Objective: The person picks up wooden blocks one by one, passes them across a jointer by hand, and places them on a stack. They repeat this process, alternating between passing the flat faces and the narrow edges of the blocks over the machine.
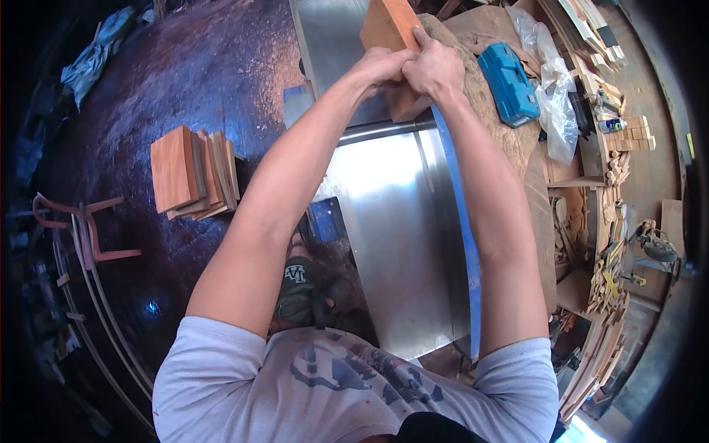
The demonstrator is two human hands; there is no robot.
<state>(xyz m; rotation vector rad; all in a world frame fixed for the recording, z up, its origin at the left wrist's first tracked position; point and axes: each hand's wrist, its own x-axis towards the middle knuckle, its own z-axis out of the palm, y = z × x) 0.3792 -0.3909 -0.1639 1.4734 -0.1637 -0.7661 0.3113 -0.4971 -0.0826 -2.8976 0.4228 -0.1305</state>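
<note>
Both arms stretched straight out toward 12 o'clock, elbows nearly locked, forearms converging over the steel. Left hand (380, 65) and right hand (436, 68) pressed together, knuckles touching, each grip closed on the wooden block (389, 26). Left fingers curled over the block's near end; right index finger laid up along its edge, other right fingers wrapped lower, around the darker near part at 6 o'clock of the hands.

Block standing on edge, tilted slightly toward 11 o'clock, resting on the steel machine counter (391, 229) close to the blue fence (459, 207), which runs from the hands down toward 6 o'clock. Bulk of the block beyond the hands at 12 o'clock; only its near end inside the grip, its far end cut off by the frame's top edge.

At 9 o'clock of the hands, well apart, a stack of cut boards (193, 173) on the dark floor (185, 66). Further out at 8 o'clock, curved wooden strips (88, 229). At 3 o'clock, just beside the right wrist, a blue plastic case (508, 83) on a sawdust-covered surface, with crumpled clear plastic (555, 103) next to it. At 4 o'clock, cluttered shelves of wood offcuts (609, 280). Nothing lying between hands and block; a gap in the steel bed directly below the forearms. Pale grey T-shirt (332, 384) at 6 o'clock.
</note>
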